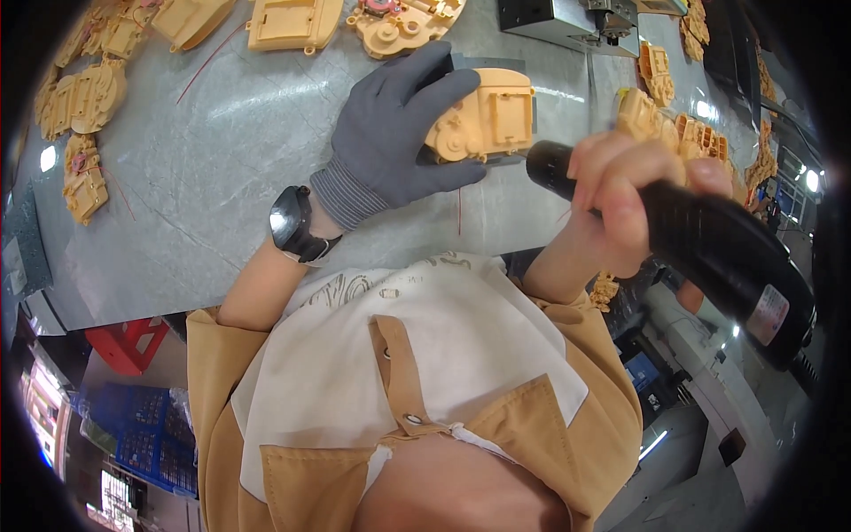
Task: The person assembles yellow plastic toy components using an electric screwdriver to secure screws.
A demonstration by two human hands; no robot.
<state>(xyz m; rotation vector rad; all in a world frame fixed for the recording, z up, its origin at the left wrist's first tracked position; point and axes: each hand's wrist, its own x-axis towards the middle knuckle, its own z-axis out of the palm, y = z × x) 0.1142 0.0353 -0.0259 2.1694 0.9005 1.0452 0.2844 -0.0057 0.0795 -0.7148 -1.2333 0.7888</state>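
My left hand (390, 133), in a grey knitted glove with a watch at the wrist, is closed around a yellow-orange plastic housing (489, 118). The housing has a rectangular recess and rounded lobes; a dark block partly shows beneath it. A thin red wire hangs below it. Bare, my right hand (634, 191) grips a black electric screwdriver (709, 239) with a pale label near its rear. The screwdriver lies sideways, its nose pointing left at the housing's lower right corner. Whether its bit touches the housing I cannot tell.
On the grey metal table (239, 160) similar yellow housings (93, 93) lie at the left and along the far edge, some with red wires. More yellow parts (700, 133) line the right. A metal fixture (572, 27) stands at the back. Lower left are a red stool (128, 346) and blue crates (155, 434).
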